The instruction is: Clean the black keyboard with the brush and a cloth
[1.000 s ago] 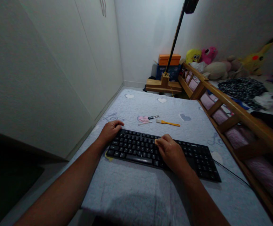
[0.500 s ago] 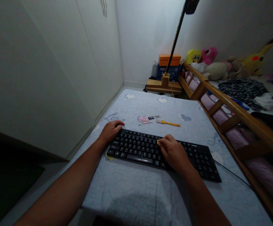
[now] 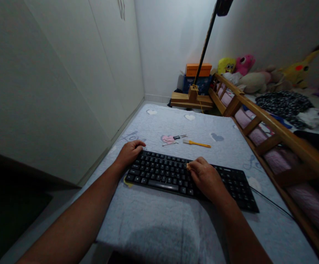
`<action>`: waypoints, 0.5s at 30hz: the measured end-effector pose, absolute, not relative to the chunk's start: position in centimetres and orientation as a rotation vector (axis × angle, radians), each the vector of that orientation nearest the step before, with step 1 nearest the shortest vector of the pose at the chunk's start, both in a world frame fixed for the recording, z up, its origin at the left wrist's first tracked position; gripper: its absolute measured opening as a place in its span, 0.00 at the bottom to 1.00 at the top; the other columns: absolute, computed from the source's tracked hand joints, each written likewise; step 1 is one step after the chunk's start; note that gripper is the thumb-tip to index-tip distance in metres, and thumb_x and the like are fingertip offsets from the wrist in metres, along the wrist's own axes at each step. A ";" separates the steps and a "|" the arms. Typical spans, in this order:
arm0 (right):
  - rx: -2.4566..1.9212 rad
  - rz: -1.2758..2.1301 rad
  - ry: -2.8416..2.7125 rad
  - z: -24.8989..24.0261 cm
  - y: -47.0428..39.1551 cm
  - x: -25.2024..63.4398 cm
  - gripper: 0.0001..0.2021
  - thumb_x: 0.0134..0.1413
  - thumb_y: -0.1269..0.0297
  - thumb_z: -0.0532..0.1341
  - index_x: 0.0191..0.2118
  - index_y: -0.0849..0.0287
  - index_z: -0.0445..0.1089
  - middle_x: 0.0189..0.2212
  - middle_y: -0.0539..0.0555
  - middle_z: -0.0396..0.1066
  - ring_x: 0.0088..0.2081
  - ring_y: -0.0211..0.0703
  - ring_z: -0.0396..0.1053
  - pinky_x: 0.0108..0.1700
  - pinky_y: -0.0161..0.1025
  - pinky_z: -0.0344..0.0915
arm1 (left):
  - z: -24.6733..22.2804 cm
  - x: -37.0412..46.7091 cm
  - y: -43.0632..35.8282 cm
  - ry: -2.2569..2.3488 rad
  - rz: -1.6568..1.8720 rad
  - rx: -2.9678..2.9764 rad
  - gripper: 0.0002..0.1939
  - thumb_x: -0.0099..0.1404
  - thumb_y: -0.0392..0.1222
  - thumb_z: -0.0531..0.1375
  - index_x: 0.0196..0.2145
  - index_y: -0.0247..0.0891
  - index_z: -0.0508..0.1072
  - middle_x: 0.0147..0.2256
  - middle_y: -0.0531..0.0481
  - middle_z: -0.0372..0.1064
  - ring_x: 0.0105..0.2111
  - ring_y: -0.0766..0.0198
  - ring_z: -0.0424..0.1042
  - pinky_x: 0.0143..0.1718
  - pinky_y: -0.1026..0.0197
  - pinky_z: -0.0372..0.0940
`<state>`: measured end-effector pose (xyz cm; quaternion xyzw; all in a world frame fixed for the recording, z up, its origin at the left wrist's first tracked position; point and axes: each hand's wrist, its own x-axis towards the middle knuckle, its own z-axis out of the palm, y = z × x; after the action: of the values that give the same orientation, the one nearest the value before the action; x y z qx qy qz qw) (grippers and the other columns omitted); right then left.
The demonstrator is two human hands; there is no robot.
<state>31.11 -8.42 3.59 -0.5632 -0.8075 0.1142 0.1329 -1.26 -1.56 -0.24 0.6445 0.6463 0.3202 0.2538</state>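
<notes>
A black computer keyboard [image 3: 162,170] lies at a slight slant on the cloth-covered table. My left hand [image 3: 130,152] is closed at its far left corner, thumb and fingers against the edge. Over the keys right of the middle, my right hand [image 3: 205,176] pinches a small yellowish-tan piece of cloth or sponge [image 3: 188,167]; most of it is hidden by the fingers. Behind the keyboard lie a yellow-handled brush [image 3: 199,144], a small tool with a black grip [image 3: 177,137] and a thin white stick, perhaps a cotton swab [image 3: 170,143].
The keyboard's cable [image 3: 272,202] runs off to the right. A wooden bed rail [image 3: 275,124] borders the table's right side, with plush toys beyond it. White cabinet doors [image 3: 93,73] stand at left. Past the far edge is a lamp stand on a wooden base [image 3: 181,98].
My right hand has slid slightly to the right across the keys with the small tan piece. My left hand and the keyboard stay put.
</notes>
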 end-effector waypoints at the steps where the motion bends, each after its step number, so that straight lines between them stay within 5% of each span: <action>1: -1.635 0.337 -2.343 3.6 -8.4 31.2 0.09 0.65 0.70 0.56 0.41 0.57 0.75 0.39 0.54 0.70 0.38 0.41 0.72 0.43 0.36 0.66 | -0.3 -1.3 -1.5 1.756 0.872 1.750 0.18 0.57 0.46 0.53 0.38 0.38 0.80 0.36 0.47 0.79 0.37 0.53 0.75 0.46 0.54 0.67; 15: -1.672 0.369 -2.319 3.8 -8.2 31.9 0.09 0.63 0.70 0.56 0.40 0.58 0.75 0.39 0.54 0.69 0.38 0.42 0.71 0.44 0.36 0.65 | -0.1 -1.2 -1.6 1.743 0.869 1.764 0.20 0.57 0.46 0.52 0.38 0.36 0.80 0.36 0.45 0.78 0.38 0.52 0.75 0.46 0.54 0.66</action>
<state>31.94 -8.19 3.80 -0.5751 -0.7977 0.1271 0.1293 -1.18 -1.62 -0.09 0.6492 0.6416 0.3199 0.2540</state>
